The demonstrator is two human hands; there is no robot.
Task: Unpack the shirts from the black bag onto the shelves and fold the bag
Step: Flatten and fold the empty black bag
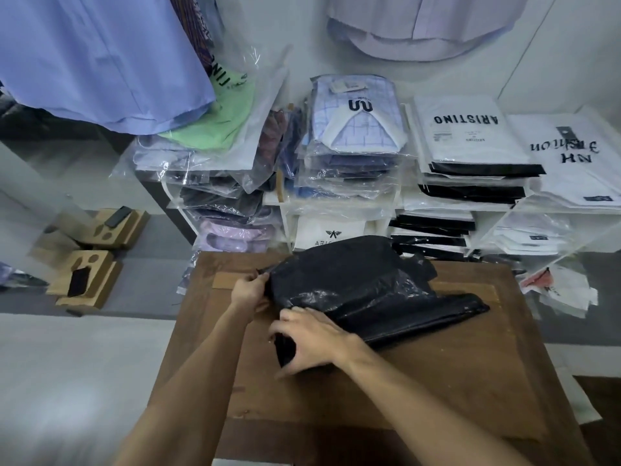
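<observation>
The black plastic bag (366, 290) lies flattened and partly folded on the brown wooden table (453, 381). My left hand (248, 290) pinches the bag's left edge near its far corner. My right hand (312, 338) grips the bag's near left corner, fingers curled over the plastic. Behind the table, the white shelves (339, 205) hold stacks of packaged shirts: a checked blue shirt (356, 119) on top in the middle, white Aristino packs (467, 129) to the right, a green shirt (215, 119) in clear wrap to the left.
Light blue shirts (100, 58) hang at the upper left, a pale one (423, 25) at the top. Wooden blocks (90, 274) with dark items sit on the floor to the left. A few loose packs (557, 284) lie on the floor at the right.
</observation>
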